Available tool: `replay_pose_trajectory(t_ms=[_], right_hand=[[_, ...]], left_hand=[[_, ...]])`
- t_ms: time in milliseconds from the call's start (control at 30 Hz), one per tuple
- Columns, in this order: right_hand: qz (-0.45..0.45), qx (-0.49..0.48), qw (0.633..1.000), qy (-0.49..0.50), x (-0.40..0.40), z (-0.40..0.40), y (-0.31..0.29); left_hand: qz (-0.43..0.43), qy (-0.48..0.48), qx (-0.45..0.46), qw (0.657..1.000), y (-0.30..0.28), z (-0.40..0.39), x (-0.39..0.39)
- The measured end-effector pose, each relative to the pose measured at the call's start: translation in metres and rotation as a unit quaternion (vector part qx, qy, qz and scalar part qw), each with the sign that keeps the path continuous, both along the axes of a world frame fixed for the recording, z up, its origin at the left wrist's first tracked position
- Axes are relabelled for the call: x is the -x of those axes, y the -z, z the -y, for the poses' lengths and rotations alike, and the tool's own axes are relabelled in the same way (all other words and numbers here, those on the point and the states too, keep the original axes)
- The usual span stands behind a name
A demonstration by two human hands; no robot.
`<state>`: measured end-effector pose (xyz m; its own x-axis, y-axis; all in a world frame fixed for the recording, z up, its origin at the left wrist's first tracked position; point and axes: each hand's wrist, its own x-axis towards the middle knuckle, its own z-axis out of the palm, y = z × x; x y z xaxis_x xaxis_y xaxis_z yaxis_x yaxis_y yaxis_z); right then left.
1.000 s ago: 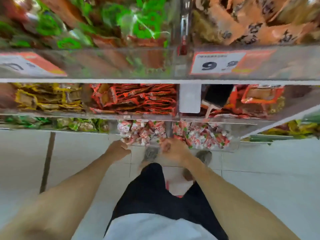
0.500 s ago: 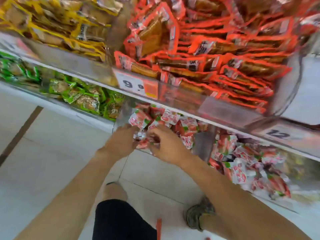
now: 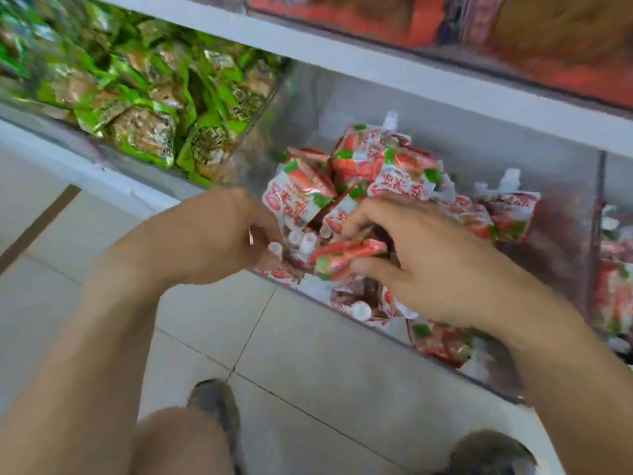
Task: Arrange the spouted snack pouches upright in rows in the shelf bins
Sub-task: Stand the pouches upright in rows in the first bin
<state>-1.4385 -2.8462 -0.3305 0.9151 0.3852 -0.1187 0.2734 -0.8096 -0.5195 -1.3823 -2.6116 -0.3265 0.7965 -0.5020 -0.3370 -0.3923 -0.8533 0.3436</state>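
A clear shelf bin (image 3: 561, 186) on the lowest shelf holds a loose heap of red, white and green spouted snack pouches (image 3: 404, 173) with white caps. My right hand (image 3: 431, 262) reaches into the heap, and its thumb and fingers pinch one red pouch (image 3: 346, 257) lying on its side. My left hand (image 3: 219, 234) is at the bin's front left corner, fingers curled down among the white caps of upright pouches (image 3: 301, 243); what it holds is hidden. More pouches (image 3: 442, 337) lie under my right wrist.
A neighbouring bin on the left holds green snack packets (image 3: 144, 108). Another bin of the same red pouches (image 3: 613, 296) sits at the right edge. An upper shelf (image 3: 376, 60) overhangs the bin. Below are the tiled floor (image 3: 191, 330) and my shoes.
The view has dropped and closed in on the lowest bin. Both hands have pushed deeper into the pouches, and my right hand now pinches a red pouch.
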Motion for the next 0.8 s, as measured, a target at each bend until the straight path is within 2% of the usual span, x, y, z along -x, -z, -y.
replay_pose_trajectory(t_ms=[67, 167, 333, 533, 633, 767, 800], right_hand=[[0.026, -0.03, 0.998, 0.047, 0.002, 0.009, -0.002], [0.05, -0.047, 0.994, 0.086, 0.007, 0.014, -0.004], [0.032, 0.007, 0.998, 0.056, 0.018, 0.012, -0.003], [-0.001, 0.021, 0.996, 0.083, 0.019, 0.01, 0.0], [-0.019, -0.071, 0.984, 0.164, 0.021, 0.01, -0.003], [-0.061, -0.241, 0.937, 0.245, 0.024, 0.013, -0.007], [-0.091, -0.297, 0.915, 0.258, 0.024, 0.012, -0.007]], left_hand=[[0.031, 0.006, 0.0, 0.999, 0.002, 0.005, 0.005], [0.027, -0.001, 0.017, 0.999, 0.004, 0.013, 0.017], [0.036, -0.038, 0.023, 0.998, 0.009, 0.011, 0.042], [0.03, -0.045, 0.021, 0.998, 0.008, 0.016, 0.033], [0.022, -0.071, -0.016, 0.997, 0.011, 0.025, 0.024], [0.042, -0.071, -0.028, 0.996, 0.02, 0.035, 0.019], [0.045, -0.066, -0.022, 0.997, 0.021, 0.034, 0.018]])
